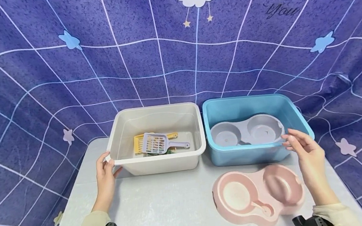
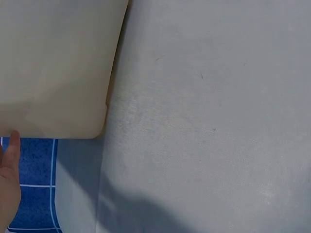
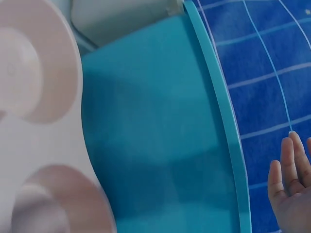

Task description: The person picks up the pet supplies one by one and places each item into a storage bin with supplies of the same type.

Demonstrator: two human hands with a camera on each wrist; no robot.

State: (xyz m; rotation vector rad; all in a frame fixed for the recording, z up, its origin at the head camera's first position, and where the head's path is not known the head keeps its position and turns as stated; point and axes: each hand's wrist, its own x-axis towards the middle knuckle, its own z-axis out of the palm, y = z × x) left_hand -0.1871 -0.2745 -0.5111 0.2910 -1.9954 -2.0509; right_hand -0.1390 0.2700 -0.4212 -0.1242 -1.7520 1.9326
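Observation:
My left hand [image 1: 105, 175] is at the front left corner of an off-white plastic basin [image 1: 163, 164], its fingers touching the rim. In the left wrist view, a straight fingertip meets the basin's outer wall. Inside lie a lavender slotted litter scoop [image 1: 156, 144] and a yellow one [image 1: 138, 144], overlapping, with something green mostly hidden beneath. My right hand [image 1: 307, 149] is by the front right corner of a blue basin [image 1: 249, 154], fingers extended, holding nothing; the right wrist view shows it apart from the rim. A grey-lavender double pet bowl [image 1: 243, 130] rests inside the blue basin.
A pink double pet bowl [image 1: 259, 178] sits on the pale table [image 1: 165, 208] in front of the blue basin, with a small pale pink spoon-like piece [image 1: 263, 208] at its front. The basins stand side by side against a purple-blue patterned cloth [image 1: 174, 54].

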